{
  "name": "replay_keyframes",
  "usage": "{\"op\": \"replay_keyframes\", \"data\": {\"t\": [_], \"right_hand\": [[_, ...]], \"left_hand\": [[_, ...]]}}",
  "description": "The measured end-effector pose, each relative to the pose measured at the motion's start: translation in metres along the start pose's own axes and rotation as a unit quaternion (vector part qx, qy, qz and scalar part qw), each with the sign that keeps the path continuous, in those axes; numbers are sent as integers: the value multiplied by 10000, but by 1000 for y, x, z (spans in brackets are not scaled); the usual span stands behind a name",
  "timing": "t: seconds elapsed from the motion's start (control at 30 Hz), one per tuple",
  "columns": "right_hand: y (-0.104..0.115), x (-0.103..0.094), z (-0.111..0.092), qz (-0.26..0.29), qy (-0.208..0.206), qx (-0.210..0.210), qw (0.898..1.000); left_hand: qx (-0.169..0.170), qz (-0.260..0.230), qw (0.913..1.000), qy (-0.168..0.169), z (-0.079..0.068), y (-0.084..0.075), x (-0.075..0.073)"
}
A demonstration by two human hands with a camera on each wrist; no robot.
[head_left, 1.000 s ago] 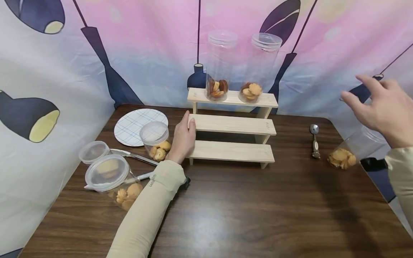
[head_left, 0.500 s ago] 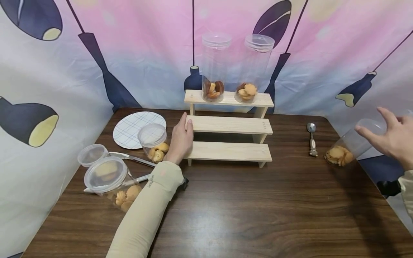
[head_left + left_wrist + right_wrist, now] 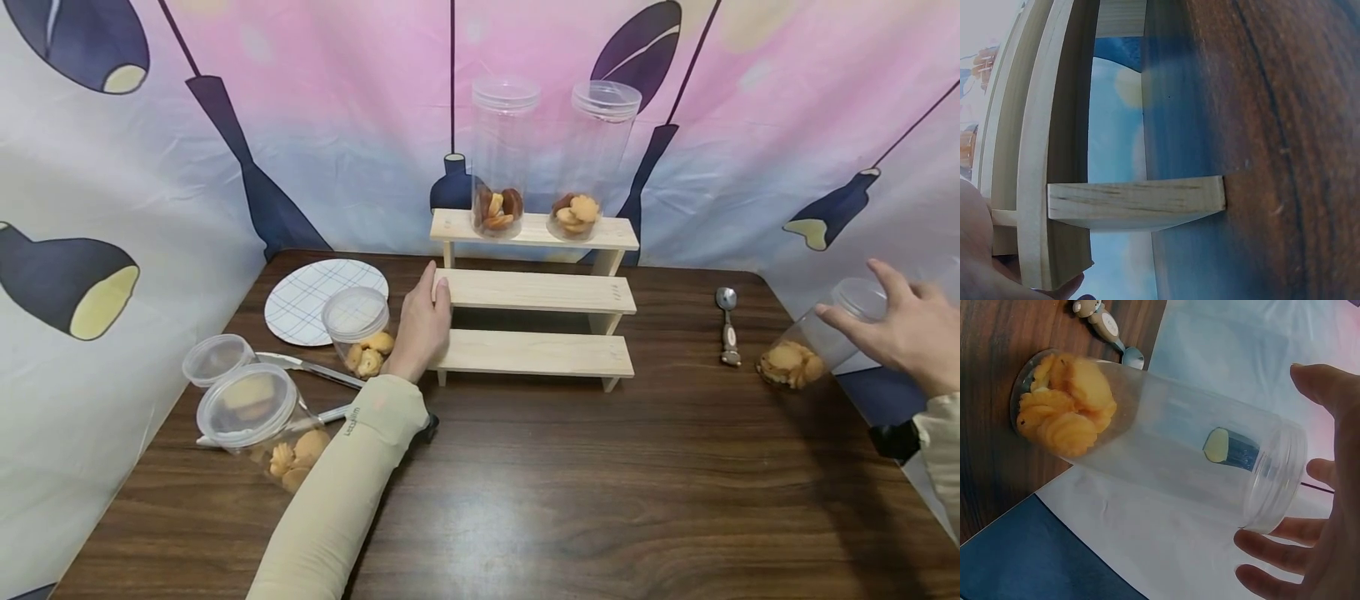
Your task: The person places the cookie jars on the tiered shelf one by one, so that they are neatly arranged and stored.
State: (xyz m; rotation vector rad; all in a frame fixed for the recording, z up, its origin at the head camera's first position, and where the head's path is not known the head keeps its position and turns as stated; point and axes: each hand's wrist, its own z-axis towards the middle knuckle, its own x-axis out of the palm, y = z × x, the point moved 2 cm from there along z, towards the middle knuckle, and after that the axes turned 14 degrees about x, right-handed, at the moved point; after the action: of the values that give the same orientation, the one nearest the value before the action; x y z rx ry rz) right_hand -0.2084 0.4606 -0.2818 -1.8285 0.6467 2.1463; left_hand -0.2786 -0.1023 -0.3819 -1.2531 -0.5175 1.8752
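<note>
A three-tier wooden display shelf [image 3: 534, 290] stands at the middle of the table. My left hand [image 3: 422, 329] holds its left end, thumb at the middle board's edge; fingertips show past a board's end in the left wrist view. At the right, a tall clear jar [image 3: 1191, 444] of cookies stands on the table. My right hand [image 3: 903, 333] is spread at its lid, thumb and fingers apart around the top. Two similar tall jars, a left one [image 3: 504, 150] and a right one [image 3: 600, 158], stand on the top tier with cookies inside.
Left of the shelf are a checked plate [image 3: 303, 300], a short cookie jar [image 3: 356, 321], a larger cookie jar [image 3: 251, 408], a small lidded tub [image 3: 217, 358] and a knife [image 3: 322, 367]. A spoon [image 3: 727, 325] lies right of the shelf. Behind hangs a patterned cloth [image 3: 360, 125].
My right hand has come down to the lid of the tall jar at the right. The left hand has stayed at the shelf's end. The view has shifted slightly.
</note>
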Motion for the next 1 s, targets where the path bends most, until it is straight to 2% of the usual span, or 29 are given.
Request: {"op": "replay_keyframes", "data": {"t": [0.47, 0.77, 1.0], "right_hand": [[0, 1, 5, 1, 35, -43, 10000], [-7, 6, 11, -40, -154, -355, 9992], [-7, 7, 13, -116, -158, -416, 9989]], "left_hand": [[18, -17, 10000, -34, 1, 2, 1], [27, 28, 10000, -16, 0, 1, 0], [8, 29, 10000, -10, -1, 0, 0]]}}
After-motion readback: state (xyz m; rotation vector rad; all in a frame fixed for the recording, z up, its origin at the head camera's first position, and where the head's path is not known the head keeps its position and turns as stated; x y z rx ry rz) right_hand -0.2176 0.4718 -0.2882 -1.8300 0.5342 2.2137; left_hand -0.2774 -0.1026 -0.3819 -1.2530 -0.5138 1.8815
